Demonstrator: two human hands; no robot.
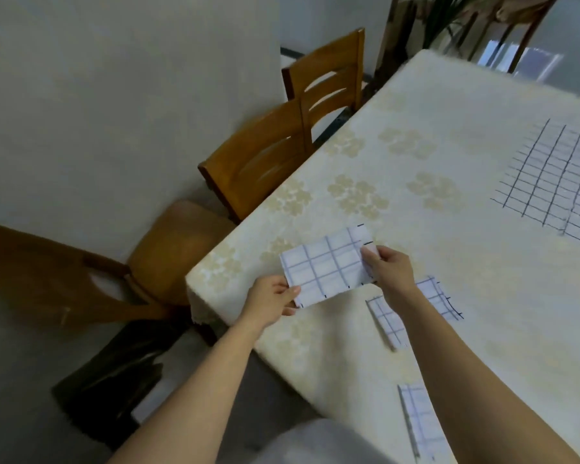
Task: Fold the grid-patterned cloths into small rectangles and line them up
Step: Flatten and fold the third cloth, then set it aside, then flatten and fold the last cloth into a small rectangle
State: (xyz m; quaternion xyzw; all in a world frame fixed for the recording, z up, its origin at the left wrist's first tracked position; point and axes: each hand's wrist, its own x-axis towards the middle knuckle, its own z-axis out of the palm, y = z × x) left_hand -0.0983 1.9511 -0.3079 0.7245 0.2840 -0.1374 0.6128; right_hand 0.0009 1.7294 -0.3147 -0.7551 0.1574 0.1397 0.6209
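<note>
Head view: left hand [271, 301] and right hand [387, 267] pinch folded cloth [327, 264] above table [449, 229], unfolded cloths [556, 182] at two o'clock.

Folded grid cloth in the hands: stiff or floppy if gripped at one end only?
Probably floppy: the folded cloth looks like thin fabric, pinched at both ends by the left hand and right hand, its layers offset. Likely light, since one pinch per end carries it. Released at one end, it may droop and unfold.

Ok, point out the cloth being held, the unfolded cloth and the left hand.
held cloth [325, 266], head view, its gridded middle.
unfolded cloth [549, 175], head view, its flat middle.
left hand [272, 301], head view, back of the hand.
</note>
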